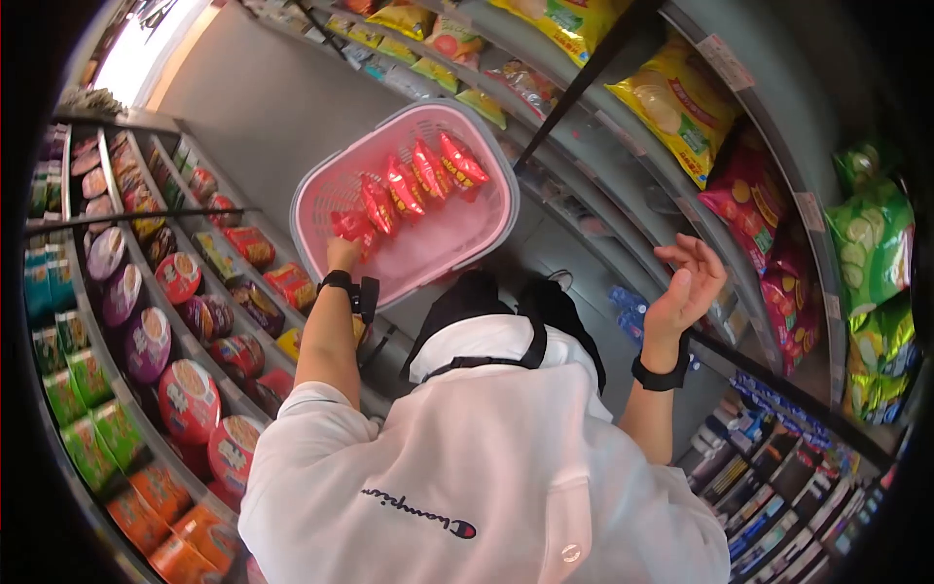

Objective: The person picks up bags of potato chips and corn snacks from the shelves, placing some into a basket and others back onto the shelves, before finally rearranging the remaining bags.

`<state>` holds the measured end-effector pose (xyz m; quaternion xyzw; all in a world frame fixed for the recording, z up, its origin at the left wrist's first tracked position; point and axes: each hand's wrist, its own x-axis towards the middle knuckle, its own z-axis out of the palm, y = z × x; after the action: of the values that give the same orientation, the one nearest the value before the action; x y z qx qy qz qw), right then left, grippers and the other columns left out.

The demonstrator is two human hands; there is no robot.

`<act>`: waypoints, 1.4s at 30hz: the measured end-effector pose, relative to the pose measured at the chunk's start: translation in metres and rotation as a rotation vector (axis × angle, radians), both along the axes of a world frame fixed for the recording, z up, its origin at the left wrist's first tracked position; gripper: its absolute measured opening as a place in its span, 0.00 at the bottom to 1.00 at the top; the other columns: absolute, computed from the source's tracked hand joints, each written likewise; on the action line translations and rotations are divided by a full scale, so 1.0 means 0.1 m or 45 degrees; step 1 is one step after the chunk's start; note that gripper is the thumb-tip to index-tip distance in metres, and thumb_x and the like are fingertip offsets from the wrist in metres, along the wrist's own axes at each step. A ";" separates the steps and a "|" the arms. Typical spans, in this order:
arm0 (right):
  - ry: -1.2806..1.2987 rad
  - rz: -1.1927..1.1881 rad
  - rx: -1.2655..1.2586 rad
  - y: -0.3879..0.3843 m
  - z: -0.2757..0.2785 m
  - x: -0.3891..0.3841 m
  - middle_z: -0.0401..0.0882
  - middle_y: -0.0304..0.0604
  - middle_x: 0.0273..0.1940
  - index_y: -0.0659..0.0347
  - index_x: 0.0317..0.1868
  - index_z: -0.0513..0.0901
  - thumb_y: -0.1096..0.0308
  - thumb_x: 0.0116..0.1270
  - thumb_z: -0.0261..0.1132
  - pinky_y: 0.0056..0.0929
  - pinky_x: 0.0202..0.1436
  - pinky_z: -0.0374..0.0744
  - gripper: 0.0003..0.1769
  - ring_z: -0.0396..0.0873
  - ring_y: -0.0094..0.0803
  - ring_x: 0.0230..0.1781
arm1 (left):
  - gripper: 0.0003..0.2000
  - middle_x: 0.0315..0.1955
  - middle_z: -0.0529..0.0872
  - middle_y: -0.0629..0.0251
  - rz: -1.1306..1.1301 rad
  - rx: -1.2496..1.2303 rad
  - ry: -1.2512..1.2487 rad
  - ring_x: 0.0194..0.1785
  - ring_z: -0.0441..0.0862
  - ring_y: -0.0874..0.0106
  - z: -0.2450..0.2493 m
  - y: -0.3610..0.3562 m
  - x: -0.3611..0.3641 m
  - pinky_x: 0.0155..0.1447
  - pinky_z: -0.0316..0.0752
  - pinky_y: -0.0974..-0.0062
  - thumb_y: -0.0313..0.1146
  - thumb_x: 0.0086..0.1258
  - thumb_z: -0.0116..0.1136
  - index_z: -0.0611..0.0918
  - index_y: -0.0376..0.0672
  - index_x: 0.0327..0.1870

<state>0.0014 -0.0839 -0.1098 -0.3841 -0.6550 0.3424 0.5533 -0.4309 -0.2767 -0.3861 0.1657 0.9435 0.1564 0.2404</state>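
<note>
I am watching the left hand (342, 255) reaching into the pink slotted plastic basket (443, 243), its fingers closing around a glossy red snack packet (352, 226) at the near end of the row. The right hand (689, 284) is hanging in the air well apart from it, palm turned up, fingers spread and gripping nothing, close to the right-hand shelf (778, 384).

Inside the basket I am counting roughly four more red packets (413, 180) lying side by side, leaning on one another. I cannot tell what is carrying the basket; it is showing over the grey floor (263, 107) in front of the person's body.

I am judging the loading to be well under way: several packets are in and one is at the fingers, while much of the basket is showing bare. The round-lidded noodle bowls (190, 399) on the left and the yellow crisp bags (681, 107) on the right are sitting untouched.
</note>
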 end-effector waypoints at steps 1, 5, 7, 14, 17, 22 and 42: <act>-0.006 -0.042 0.021 -0.06 0.00 0.00 0.70 0.55 0.47 0.69 0.53 0.62 0.62 0.65 0.53 0.30 0.45 0.75 0.23 0.76 0.34 0.37 | 0.13 0.31 0.84 0.48 -0.076 -0.163 -0.309 0.37 0.83 0.59 0.62 0.26 0.16 0.40 0.75 0.63 0.37 0.50 0.60 0.81 0.34 0.28; -0.020 -0.039 -0.044 -0.20 0.03 -0.02 0.71 0.50 0.45 0.68 0.52 0.64 0.65 0.63 0.57 0.28 0.45 0.74 0.21 0.76 0.31 0.36 | 0.08 0.24 0.83 0.57 -0.531 -0.167 -0.041 0.30 0.82 0.61 0.04 0.12 -0.04 0.32 0.76 0.63 0.33 0.48 0.57 0.81 0.44 0.29; -0.135 -0.056 -0.053 -0.27 0.06 -0.02 0.73 0.47 0.42 0.66 0.46 0.70 0.72 0.59 0.56 0.25 0.41 0.73 0.15 0.77 0.29 0.34 | 0.11 0.22 0.82 0.55 -0.784 -0.216 0.144 0.29 0.82 0.57 0.27 0.14 0.01 0.32 0.76 0.62 0.41 0.53 0.54 0.82 0.44 0.25; -0.335 0.185 -0.212 -0.36 0.11 -0.33 0.77 0.42 0.35 0.62 0.42 0.75 0.70 0.56 0.64 0.25 0.36 0.76 0.13 0.79 0.29 0.32 | 0.19 0.24 0.80 0.43 -0.512 -0.062 0.152 0.35 0.81 0.51 1.51 0.19 0.15 0.41 0.74 0.59 0.43 0.52 0.57 0.79 0.29 0.26; -0.475 0.403 -0.246 -0.45 0.17 -0.61 0.76 0.44 0.40 0.60 0.46 0.75 0.64 0.55 0.65 0.28 0.39 0.77 0.18 0.78 0.33 0.38 | 0.15 0.24 0.82 0.49 -0.432 0.188 -0.023 0.29 0.81 0.60 2.31 0.26 0.32 0.36 0.74 0.66 0.38 0.56 0.57 0.79 0.30 0.26; -0.495 0.552 0.108 -0.51 0.15 -0.99 0.64 0.53 0.56 0.63 0.59 0.62 0.58 0.48 0.71 0.38 0.60 0.64 0.41 0.65 0.48 0.57 | 0.04 0.30 0.82 0.66 -0.254 1.295 -0.929 0.29 0.78 0.79 3.26 0.58 1.12 0.32 0.72 0.79 0.23 0.61 0.53 0.78 0.36 0.35; 0.701 0.358 -0.568 1.15 1.81 0.14 0.78 0.45 0.45 0.65 0.51 0.69 0.68 0.57 0.64 0.33 0.44 0.80 0.22 0.79 0.34 0.42 | 0.08 0.62 0.62 0.52 -0.713 1.456 -1.004 0.61 0.64 0.68 3.56 1.03 1.92 0.60 0.63 0.72 0.25 0.63 0.53 0.73 0.39 0.43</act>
<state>0.0156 0.0310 0.0708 -0.2950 -0.4375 0.6396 0.5590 -0.2391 -0.1739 -0.0299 0.4306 0.4814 0.6031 0.4680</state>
